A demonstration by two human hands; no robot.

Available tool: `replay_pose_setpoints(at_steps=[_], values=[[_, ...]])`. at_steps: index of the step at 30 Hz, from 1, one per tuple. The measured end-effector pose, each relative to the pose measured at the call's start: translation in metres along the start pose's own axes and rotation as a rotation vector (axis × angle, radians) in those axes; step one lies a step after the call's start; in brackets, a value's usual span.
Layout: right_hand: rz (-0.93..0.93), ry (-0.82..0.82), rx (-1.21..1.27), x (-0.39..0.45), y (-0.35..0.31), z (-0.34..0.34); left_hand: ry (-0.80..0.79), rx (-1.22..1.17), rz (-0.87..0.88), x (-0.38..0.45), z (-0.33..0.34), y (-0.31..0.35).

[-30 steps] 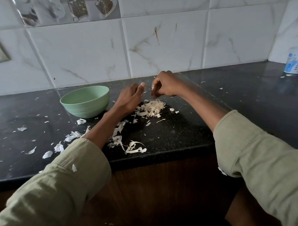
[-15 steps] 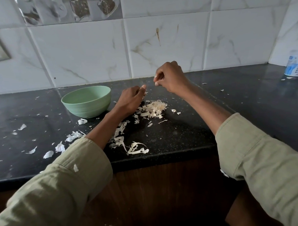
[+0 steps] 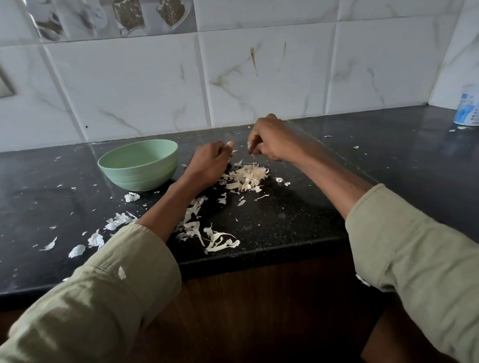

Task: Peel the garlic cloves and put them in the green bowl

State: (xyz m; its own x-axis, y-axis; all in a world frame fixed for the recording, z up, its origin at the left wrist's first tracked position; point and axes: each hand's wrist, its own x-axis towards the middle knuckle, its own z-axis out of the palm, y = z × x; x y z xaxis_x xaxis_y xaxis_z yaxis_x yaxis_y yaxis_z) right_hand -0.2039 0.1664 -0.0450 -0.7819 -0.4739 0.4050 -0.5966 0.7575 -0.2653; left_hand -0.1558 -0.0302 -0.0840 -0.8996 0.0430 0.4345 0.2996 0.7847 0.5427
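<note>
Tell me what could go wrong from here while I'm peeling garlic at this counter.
1. Loose peels lie near the green bowl; your left hand could carry some in with a clove.
2. Whatever your right hand holds is tiny and hidden; a slip could drop it into that pile.
3. Peels by the counter edge may fall off.

A pale green bowl (image 3: pixel 139 168) stands upright on the worktop (image 3: pixel 289 214); the garlic is hidden in curled fingers.

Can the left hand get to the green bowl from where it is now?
Probably yes. The left hand sits just right of the green bowl, with only bare counter and a few peel scraps between them. Its fingers are curled, apparently round a clove.
</note>
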Motion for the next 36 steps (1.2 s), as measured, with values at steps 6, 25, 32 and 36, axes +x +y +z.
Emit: replay_pose_setpoints(at_steps=[6, 25, 32, 36], values=[[-0.067, 0.238, -0.023, 0.008, -0.013, -0.006, 0.003, 0.023, 0.003, -0.001, 0.000, 0.001], [-0.071, 0.001, 0.023, 0.003, 0.000, 0.007, -0.131, -0.123, -0.094, -0.014, -0.038, 0.018], [-0.098, 0.021, 0.025, 0.004, 0.003, 0.004, 0.068, 0.103, -0.008, -0.119, -0.083, 0.069], [-0.105, 0.004, 0.040, 0.005, 0.003, 0.006, 0.206, 0.292, -0.313, -0.223, -0.099, 0.048]])
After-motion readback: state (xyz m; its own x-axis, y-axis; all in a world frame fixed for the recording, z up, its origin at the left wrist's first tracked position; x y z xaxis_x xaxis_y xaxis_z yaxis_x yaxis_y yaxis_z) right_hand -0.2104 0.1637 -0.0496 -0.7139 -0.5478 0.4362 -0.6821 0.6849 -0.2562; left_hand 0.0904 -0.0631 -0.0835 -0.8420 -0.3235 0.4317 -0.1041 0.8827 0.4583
